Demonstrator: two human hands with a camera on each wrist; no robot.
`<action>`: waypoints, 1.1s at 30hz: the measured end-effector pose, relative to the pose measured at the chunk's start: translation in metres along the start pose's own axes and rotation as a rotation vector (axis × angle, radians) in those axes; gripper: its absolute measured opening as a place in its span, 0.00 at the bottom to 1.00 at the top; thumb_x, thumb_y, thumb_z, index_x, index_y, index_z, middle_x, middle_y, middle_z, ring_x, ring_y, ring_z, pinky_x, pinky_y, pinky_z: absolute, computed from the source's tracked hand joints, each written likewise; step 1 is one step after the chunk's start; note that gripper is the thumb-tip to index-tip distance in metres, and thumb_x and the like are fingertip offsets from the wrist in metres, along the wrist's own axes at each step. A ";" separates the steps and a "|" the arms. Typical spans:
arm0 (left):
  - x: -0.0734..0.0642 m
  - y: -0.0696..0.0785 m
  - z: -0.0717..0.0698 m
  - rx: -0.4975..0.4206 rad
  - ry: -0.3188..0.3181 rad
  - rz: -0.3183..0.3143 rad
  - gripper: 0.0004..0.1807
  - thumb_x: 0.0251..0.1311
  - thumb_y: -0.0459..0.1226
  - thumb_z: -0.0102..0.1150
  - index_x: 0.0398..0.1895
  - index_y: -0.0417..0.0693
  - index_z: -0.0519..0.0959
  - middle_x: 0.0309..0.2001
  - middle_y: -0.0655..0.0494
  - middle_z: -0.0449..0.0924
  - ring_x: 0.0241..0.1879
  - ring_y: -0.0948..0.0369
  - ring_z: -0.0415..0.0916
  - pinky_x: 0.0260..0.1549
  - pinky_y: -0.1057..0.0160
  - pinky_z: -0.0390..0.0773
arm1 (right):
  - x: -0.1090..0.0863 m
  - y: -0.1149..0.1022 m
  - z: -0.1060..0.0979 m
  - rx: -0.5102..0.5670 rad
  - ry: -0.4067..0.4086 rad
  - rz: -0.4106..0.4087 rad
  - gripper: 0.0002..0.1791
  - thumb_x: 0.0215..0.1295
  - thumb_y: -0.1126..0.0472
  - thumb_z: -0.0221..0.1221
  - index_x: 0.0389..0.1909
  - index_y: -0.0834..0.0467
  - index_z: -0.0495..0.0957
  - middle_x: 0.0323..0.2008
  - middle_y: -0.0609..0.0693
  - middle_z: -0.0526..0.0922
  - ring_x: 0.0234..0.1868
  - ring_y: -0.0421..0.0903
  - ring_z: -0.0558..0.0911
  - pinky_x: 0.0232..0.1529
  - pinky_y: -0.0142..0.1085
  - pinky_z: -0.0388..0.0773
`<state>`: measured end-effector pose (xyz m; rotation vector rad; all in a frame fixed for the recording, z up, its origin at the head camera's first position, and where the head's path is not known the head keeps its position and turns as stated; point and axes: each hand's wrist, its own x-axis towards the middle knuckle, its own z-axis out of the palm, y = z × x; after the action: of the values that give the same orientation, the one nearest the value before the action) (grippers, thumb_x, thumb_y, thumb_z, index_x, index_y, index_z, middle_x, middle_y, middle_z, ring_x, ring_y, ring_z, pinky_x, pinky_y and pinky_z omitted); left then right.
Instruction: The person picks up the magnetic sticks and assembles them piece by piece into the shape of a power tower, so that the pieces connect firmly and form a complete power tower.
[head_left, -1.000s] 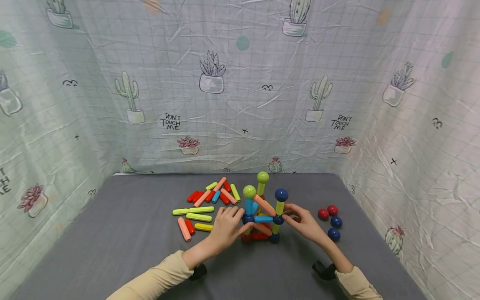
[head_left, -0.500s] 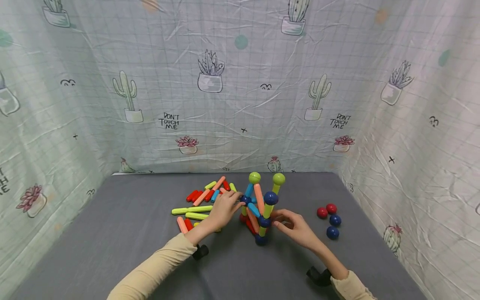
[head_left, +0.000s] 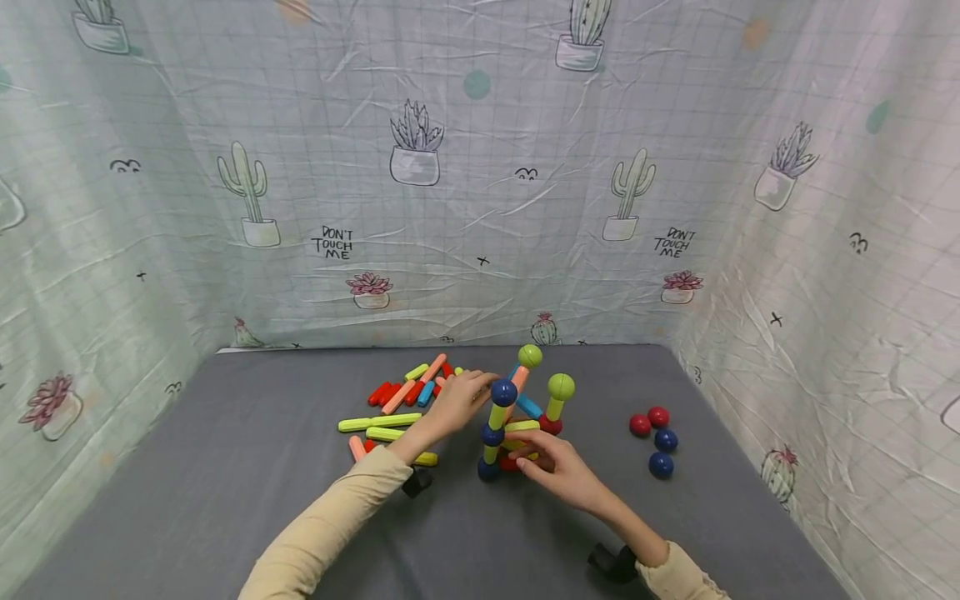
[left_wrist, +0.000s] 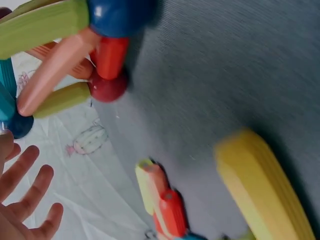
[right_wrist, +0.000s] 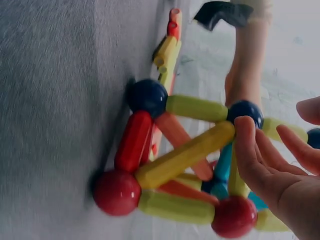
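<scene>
A model of magnetic sticks and balls (head_left: 497,417) stands on the grey table at centre, built of lime, yellow, salmon, blue and red sticks joined by balls. My left hand (head_left: 459,403) reaches to its far left side. In the left wrist view its spread fingers (left_wrist: 42,177) lie by a dark blue ball (left_wrist: 19,126); its thumb and contact are hidden. On the near right side is my right hand (head_left: 558,471), thumb and forefinger apart. In the right wrist view one fingertip (right_wrist: 245,125) touches a blue ball (right_wrist: 244,113) where a yellow stick (right_wrist: 185,155) ends.
Loose sticks (head_left: 380,422) in lime, yellow, salmon, red and blue lie left of and behind the left hand. Two red balls (head_left: 640,425) and two blue balls (head_left: 662,464) sit on the right. A printed curtain (head_left: 480,208) encloses the table.
The model has turned on the table: its near blue-ball corner has swung left and its far lime ball has come round to the right. Both hands have moved with it, the right one leftward.
</scene>
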<state>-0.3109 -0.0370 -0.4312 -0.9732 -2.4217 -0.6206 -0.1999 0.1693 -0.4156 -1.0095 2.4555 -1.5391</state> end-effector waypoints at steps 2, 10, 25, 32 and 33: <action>-0.008 -0.005 -0.003 0.007 0.007 0.013 0.11 0.57 0.36 0.55 0.43 0.48 0.78 0.34 0.56 0.81 0.28 0.64 0.76 0.25 0.73 0.70 | -0.002 -0.007 -0.005 -0.040 0.039 -0.030 0.19 0.62 0.68 0.51 0.55 0.67 0.67 0.49 0.65 0.74 0.44 0.60 0.77 0.38 0.30 0.78; -0.064 -0.025 -0.025 0.109 -0.132 0.061 0.07 0.52 0.37 0.60 0.34 0.47 0.81 0.28 0.59 0.78 0.24 0.65 0.70 0.21 0.74 0.60 | -0.015 -0.025 -0.036 -0.187 0.488 -0.251 0.13 0.52 0.80 0.53 0.41 0.72 0.73 0.35 0.55 0.78 0.33 0.43 0.78 0.30 0.28 0.76; -0.111 -0.032 -0.050 0.401 -0.413 0.064 0.04 0.50 0.36 0.60 0.30 0.53 0.79 0.29 0.56 0.75 0.31 0.59 0.72 0.31 0.56 0.72 | -0.002 0.018 -0.056 -0.196 0.460 -0.078 0.31 0.58 0.69 0.55 0.63 0.54 0.58 0.48 0.57 0.75 0.42 0.41 0.78 0.36 0.29 0.77; -0.107 -0.031 -0.051 0.439 -0.265 0.138 0.10 0.51 0.40 0.61 0.37 0.54 0.76 0.31 0.56 0.73 0.28 0.58 0.71 0.27 0.61 0.71 | 0.000 0.000 -0.048 -0.200 0.425 -0.083 0.31 0.58 0.73 0.54 0.62 0.59 0.58 0.43 0.59 0.78 0.40 0.52 0.79 0.35 0.34 0.78; -0.103 -0.029 -0.052 0.446 -0.218 0.151 0.11 0.50 0.41 0.62 0.38 0.54 0.74 0.31 0.56 0.72 0.28 0.58 0.70 0.26 0.62 0.69 | 0.000 -0.004 -0.048 -0.199 0.418 -0.086 0.30 0.58 0.73 0.53 0.62 0.60 0.58 0.42 0.60 0.78 0.40 0.53 0.79 0.35 0.35 0.78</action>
<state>-0.2526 -0.1386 -0.4542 -1.0549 -2.4820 0.0858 -0.2165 0.2051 -0.3889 -0.9058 2.9315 -1.7077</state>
